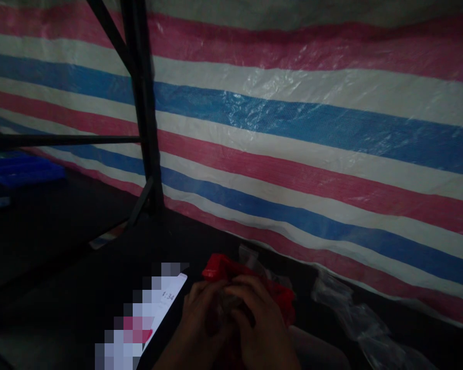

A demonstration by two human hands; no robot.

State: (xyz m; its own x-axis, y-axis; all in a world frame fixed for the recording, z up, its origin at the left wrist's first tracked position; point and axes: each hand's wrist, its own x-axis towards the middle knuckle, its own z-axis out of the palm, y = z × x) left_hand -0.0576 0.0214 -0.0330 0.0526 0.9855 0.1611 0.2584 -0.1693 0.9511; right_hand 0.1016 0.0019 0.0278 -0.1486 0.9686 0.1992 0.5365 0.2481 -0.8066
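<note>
Two hands are seen low in the middle of the head view, close together over a dark surface (61, 246). The left hand (200, 321) and the right hand (254, 318) are pressed against each other, with their fingers curled. A red thing (224, 270) of thin plastic or cloth is held between them. Both grips are closed around it, though what the fingertips pinch is hidden by the hands themselves.

Only the top and the right side of the red thing are seen. Its top corner is poked up and to the left, away from the person, and the rest is spread down to the right behind the right hand. Its long axis cannot be told, because most of it is covered and the light is dim. A bit of clear plastic (250, 257) is seen just behind it.

A lit phone (165, 300) is laid flat just left of the left hand. Most of its screen is blurred out. More crumpled clear plastic bags (347, 308) are laid to the right, partly cut off by the lower edge.

A striped tarp (312, 133) in red, white and blue is hung behind the surface. A black metal frame (142, 103) is stood at the left, and a blue tray (19, 169) is seen far left.
</note>
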